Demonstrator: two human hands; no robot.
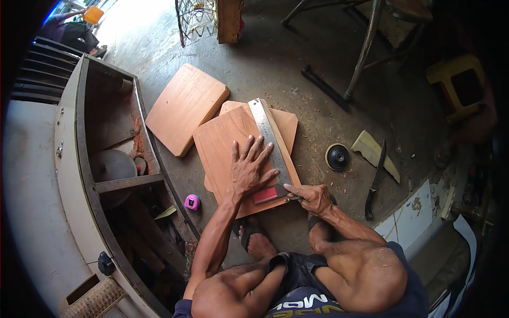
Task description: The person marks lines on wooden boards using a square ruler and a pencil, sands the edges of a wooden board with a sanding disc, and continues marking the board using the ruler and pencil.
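Note:
A try square [268,127] with a metal blade and a red-inlaid handle lies along the right side of a wooden board [220,132]. My left hand [252,167] is spread flat over the board, its fingers reaching onto the blade. At the board's near right corner, my right hand [314,200] is closed around a thin dark pencil [293,199], its thumb close to the square's handle. Beneath this board, another wooden board [289,124] sticks out at an angle. A third board [185,103] leans over to the upper left.
On the floor are a pink tape measure [192,202], a round black-topped object [337,157], a dark-handled knife [375,183], a pale wood offcut [375,153] and a black bar [324,87]. An open cabinet [90,183] stands left. A seated person [74,32] is far off.

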